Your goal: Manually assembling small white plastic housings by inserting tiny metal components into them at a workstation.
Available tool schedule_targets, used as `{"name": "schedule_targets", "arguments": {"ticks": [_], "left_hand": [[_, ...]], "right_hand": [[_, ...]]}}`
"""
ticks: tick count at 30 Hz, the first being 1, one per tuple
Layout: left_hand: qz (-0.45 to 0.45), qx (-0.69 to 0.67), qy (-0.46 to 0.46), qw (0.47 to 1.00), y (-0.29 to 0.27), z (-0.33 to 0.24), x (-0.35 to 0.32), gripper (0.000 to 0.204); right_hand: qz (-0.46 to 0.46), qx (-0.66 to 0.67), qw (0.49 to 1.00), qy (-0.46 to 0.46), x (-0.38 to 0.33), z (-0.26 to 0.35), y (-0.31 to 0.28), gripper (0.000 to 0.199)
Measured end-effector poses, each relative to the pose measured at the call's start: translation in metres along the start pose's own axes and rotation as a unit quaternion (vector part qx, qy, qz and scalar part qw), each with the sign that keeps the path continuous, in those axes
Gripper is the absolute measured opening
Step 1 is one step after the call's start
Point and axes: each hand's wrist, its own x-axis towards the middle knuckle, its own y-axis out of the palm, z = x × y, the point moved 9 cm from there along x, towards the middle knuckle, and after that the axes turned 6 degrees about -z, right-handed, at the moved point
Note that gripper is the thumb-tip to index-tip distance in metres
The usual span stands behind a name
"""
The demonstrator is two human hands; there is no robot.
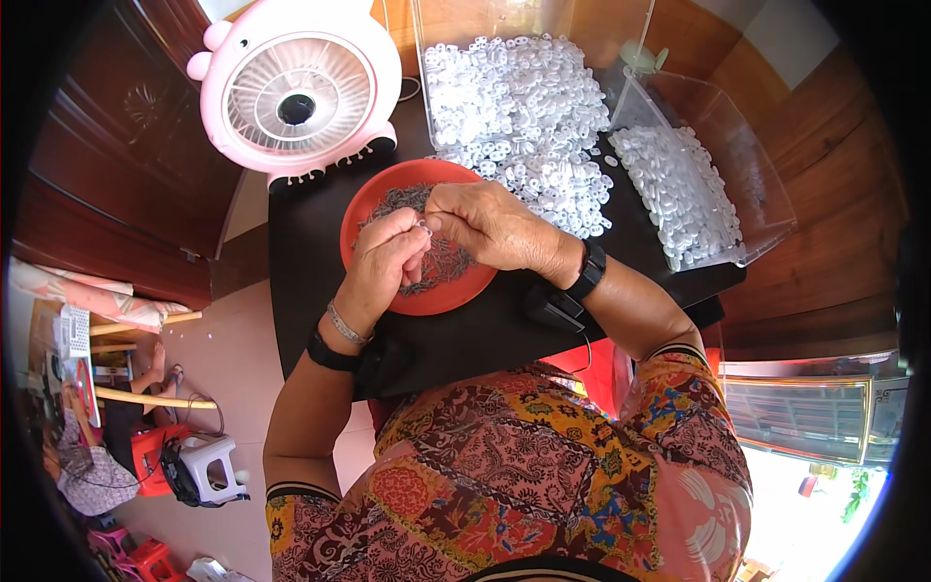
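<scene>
Above a round red bowl (473, 287) my two hands meet, fingertips together. My left hand (380, 260) is closed in a pinch on a small whitish plastic piece (424, 227), of which only a bit shows. My right hand (497, 225) is closed too, thumb and forefinger pressed against that piece; whatever sits between them is hidden. Inside the bowl lies a heap of thin grey metal pins (448, 264), too small to make out exactly. Just beyond my right hand spreads a pile of small white oval plastic pieces with holes (572, 199).
That pile runs out of a clear bin (621, 29) at the back. A second clear bin (766, 194) at right holds similar white pieces. A pink animal-shaped fan (215, 116) stands back left on the dark table (305, 291). Another person (97, 475) sits at far left near stools.
</scene>
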Motion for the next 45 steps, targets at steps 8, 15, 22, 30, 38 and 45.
{"name": "schedule_targets", "arguments": {"ticks": [8, 15, 22, 30, 38, 45], "left_hand": [[-0.038, -0.052, 0.006, 0.998, -0.002, 0.001, 0.002, 0.024], [-0.079, -0.091, 0.012, 0.993, -0.022, -0.002, 0.008, 0.023], [-0.087, -0.083, -0.006, 0.993, -0.023, 0.000, 0.007, 0.022], [-0.084, -0.079, -0.013, 0.993, -0.021, -0.001, 0.007, 0.022], [-0.076, -0.076, -0.012, 0.994, -0.020, -0.002, 0.007, 0.022], [-0.079, -0.081, -0.014, 0.993, -0.021, -0.003, 0.006, 0.022]], "right_hand": [[0.012, 0.009, 0.998, 0.057, 0.001, -0.010, -0.003, 0.015], [-0.037, -0.319, 0.941, 0.109, -0.001, -0.065, -0.068, 0.018], [0.049, -0.423, 0.898, 0.113, -0.009, -0.097, -0.051, 0.014], [0.025, -0.428, 0.895, 0.126, -0.009, -0.105, -0.065, 0.012], [-0.022, -0.415, 0.899, 0.138, -0.010, -0.103, -0.074, 0.010], [-0.080, -0.371, 0.921, 0.091, -0.005, -0.084, -0.075, 0.016]]}}
